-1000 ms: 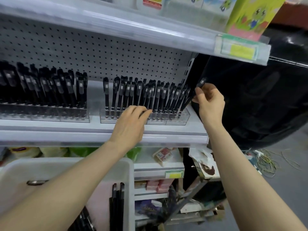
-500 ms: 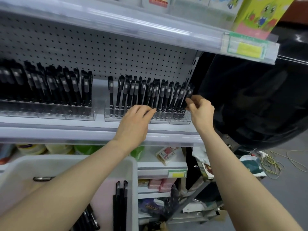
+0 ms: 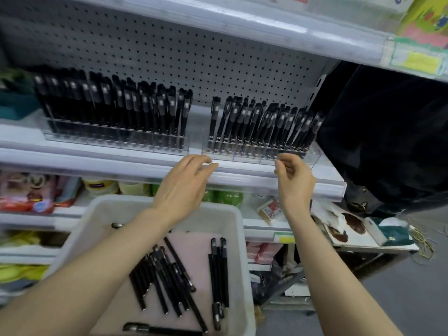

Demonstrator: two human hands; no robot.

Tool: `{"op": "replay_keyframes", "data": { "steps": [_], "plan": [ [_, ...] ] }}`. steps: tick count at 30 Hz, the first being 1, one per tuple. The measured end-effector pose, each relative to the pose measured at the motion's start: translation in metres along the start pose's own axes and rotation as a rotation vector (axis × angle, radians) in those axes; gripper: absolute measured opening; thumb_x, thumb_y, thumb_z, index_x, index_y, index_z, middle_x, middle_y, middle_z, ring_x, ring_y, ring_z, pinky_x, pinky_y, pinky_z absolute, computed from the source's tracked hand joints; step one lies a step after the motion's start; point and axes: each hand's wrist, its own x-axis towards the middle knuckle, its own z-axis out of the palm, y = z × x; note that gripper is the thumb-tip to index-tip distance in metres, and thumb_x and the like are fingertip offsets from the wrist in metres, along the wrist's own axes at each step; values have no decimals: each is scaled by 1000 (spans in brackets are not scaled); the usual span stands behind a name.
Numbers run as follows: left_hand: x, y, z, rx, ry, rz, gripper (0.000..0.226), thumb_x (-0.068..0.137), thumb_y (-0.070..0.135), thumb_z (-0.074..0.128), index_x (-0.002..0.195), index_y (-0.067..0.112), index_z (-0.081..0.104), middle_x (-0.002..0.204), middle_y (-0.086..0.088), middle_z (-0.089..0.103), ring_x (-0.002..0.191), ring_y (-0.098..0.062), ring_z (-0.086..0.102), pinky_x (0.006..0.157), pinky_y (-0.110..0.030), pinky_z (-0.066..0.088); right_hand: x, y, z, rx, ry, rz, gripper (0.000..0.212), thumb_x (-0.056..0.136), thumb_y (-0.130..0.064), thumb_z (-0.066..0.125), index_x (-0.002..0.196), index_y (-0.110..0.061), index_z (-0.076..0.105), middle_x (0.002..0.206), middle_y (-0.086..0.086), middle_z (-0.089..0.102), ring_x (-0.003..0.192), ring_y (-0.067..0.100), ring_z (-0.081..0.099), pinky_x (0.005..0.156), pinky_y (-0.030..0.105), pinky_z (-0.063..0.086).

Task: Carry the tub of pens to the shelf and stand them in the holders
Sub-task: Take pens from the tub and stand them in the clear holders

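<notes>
Facing the store shelf (image 3: 101,161), both hands up at its front lip, white tub (image 3: 238,229) parked below and nearer the body. Two clear acrylic holders sit on the shelf: left holder (image 3: 114,141) packed, right holder (image 3: 314,155) also dense with upright black pens (image 3: 254,122), tops leaning slightly right. Left hand (image 3: 184,187): fingers nearly straight and close together, tips touching the shelf lip just below the right holder's left corner, holding nothing. Right hand (image 3: 294,180): fingers loosely curled, thumb near forefinger, at the holder's front wall toward its right end; no pen visible in it. Key relation: the stock to move, the loose pens (image 3: 164,280), lies flat on the tub floor, down and back from both sets of fingertips, so the next move is likely a retract-and-drop, not a reach forward. The main pile's long axes run roughly away from the body, fanned, far ends tilted left. A smaller bundle (image 3: 218,270) lies near the tub's right wall, axes almost straight fore-aft. The left forearm crosses right over the tub, so the left hand is nearer the main pile; the right hand hangs outside the right rim, closer to the bundle. Can't tell: which holder slots are free (pens and blur mask them), what lies under the left forearm, the tub's near rim (cut off by the frame), and what the small metallic thing (image 3: 117,225) at the tub's far end is.
</notes>
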Motion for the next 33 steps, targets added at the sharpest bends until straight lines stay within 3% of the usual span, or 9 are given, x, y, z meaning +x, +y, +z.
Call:
{"op": "replay_keyframes", "data": {
  "steps": [3, 5, 7, 10, 15, 18, 26, 29, 33],
  "plan": [
    [-46, -29, -9, -49, 43, -106, 37, 84, 2, 65, 120, 10, 67, 117, -7, 62, 106, -27, 55, 82, -40, 50, -45, -10, 29, 2, -127, -43, 13, 94, -17, 62, 103, -16, 71, 91, -7, 71, 84, 9, 65, 80, 22, 51],
    [-74, -47, -15, -52, 30, -171, 32, 83, 2, 65, 113, 12, 71, 108, -6, 66, 97, -27, 58, 76, -38, 51, -74, -15, 49, -7, -259, -85, 12, 93, -16, 63, 102, -16, 72, 91, -8, 71, 84, 7, 65, 79, 19, 50],
    [-96, -63, -19, -34, -29, -218, 32, 80, 1, 70, 109, 13, 73, 105, -6, 68, 95, -29, 62, 78, -39, 52, -100, -18, 69, -40, -394, -125, 12, 92, -15, 64, 100, -19, 72, 90, -9, 70, 83, 5, 64, 78, 13, 48],
    [-113, -81, -24, 8, -124, -261, 38, 79, 4, 69, 115, 15, 71, 112, -4, 66, 102, -29, 60, 83, -40, 52, -125, -22, 96, -105, -590, -147, 14, 90, -11, 64, 99, -15, 75, 96, -2, 74, 83, 7, 64, 82, 19, 50],
    [-121, -102, -28, 51, -175, -299, 51, 76, 2, 67, 125, 16, 64, 119, -6, 61, 107, -32, 54, 86, -42, 51, -144, -28, 126, -360, -922, -286, 27, 95, -8, 55, 118, -10, 70, 121, 10, 68, 115, 24, 61, 101, 29, 43],
    [-124, -108, -22, 74, -204, -331, 66, 70, -6, 69, 131, 16, 60, 120, -9, 59, 108, -33, 52, 90, -44, 49, -150, -33, 143, -445, -967, -407, 32, 88, 0, 56, 115, -11, 70, 118, 14, 68, 111, 32, 62, 97, 41, 48],
    [-126, -100, -17, 149, -263, -343, 69, 77, -1, 58, 143, 15, 44, 126, -13, 51, 119, -35, 43, 105, -47, 36, -171, -46, 176, -744, -990, -606, 34, 80, 8, 56, 109, -9, 65, 110, 14, 63, 99, 35, 64, 80, 41, 48],
    [-124, -98, -18, 158, -255, -342, 69, 76, -2, 58, 142, 14, 45, 126, -14, 53, 119, -36, 43, 106, -47, 34, -166, -45, 172, -848, -1003, -599, 25, 85, 3, 57, 105, -8, 66, 108, 13, 63, 100, 34, 65, 78, 39, 48],
    [-122, -95, -21, 159, -272, -355, 74, 77, -3, 57, 146, 16, 39, 133, -11, 48, 125, -34, 38, 112, -46, 29, -148, -39, 151, -1053, -1020, -498, 33, 87, 9, 51, 115, -2, 64, 118, 18, 63, 111, 36, 61, 88, 39, 50]
  ]
}}
